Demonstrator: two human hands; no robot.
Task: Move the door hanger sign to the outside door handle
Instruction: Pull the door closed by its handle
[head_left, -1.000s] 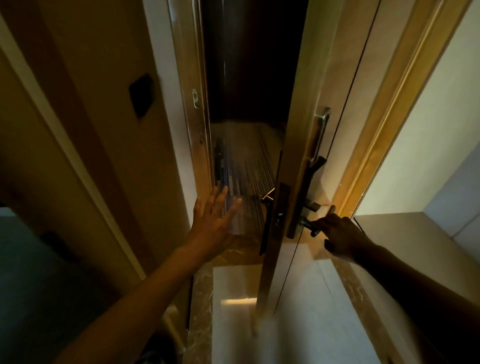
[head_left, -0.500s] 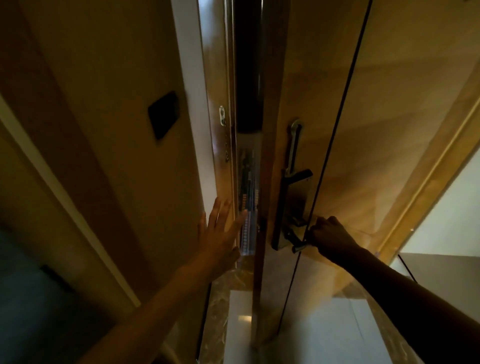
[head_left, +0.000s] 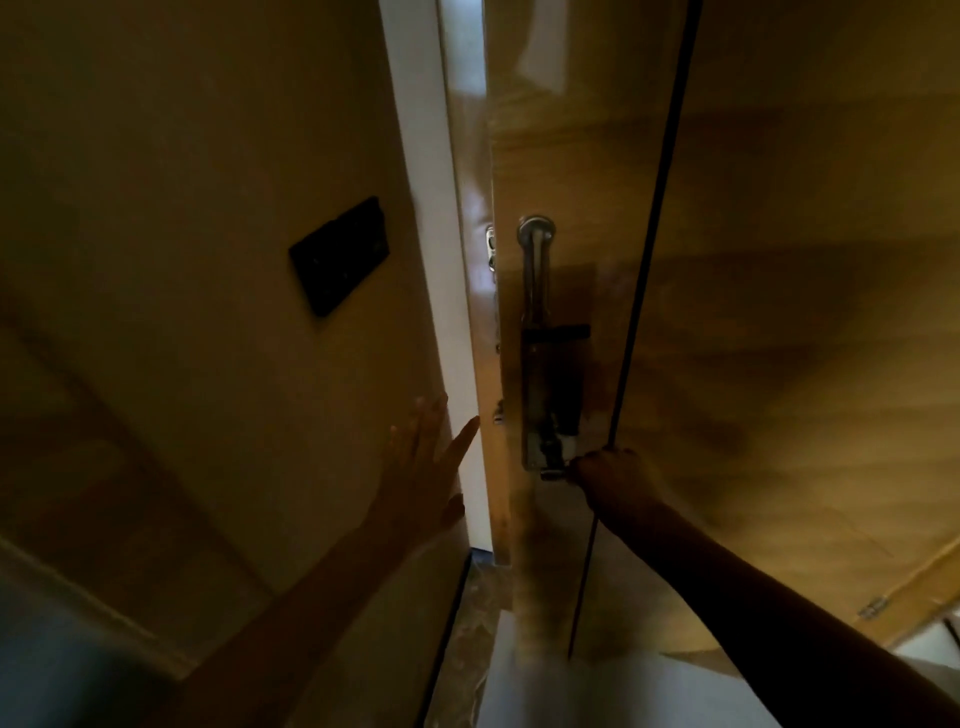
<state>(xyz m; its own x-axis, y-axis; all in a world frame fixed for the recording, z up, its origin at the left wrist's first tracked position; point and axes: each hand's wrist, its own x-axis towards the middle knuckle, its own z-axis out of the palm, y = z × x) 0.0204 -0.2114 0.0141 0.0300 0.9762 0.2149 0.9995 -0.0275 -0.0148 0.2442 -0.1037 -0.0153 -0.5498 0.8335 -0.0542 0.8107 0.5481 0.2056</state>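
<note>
A tan wooden door (head_left: 779, 260) stands almost flush with its white frame (head_left: 421, 208). On its inner face are a dark lock plate (head_left: 550, 395) and a metal latch bar (head_left: 535, 270). My right hand (head_left: 615, 475) is shut on the inside door handle (head_left: 553, 473) at the bottom of the lock plate. My left hand (head_left: 423, 470) is open, fingers spread, flat near the wall beside the frame. No door hanger sign is in view; the outside handle is hidden behind the door.
A black switch panel (head_left: 340, 254) sits on the wall to the left. Marble and white floor (head_left: 545, 686) lies below the door. A door hinge (head_left: 872, 605) shows at the lower right.
The door has swung from partly ajar to nearly closed, hiding the dark corridor. My right hand stayed on the handle; my left hand stayed open by the frame.
</note>
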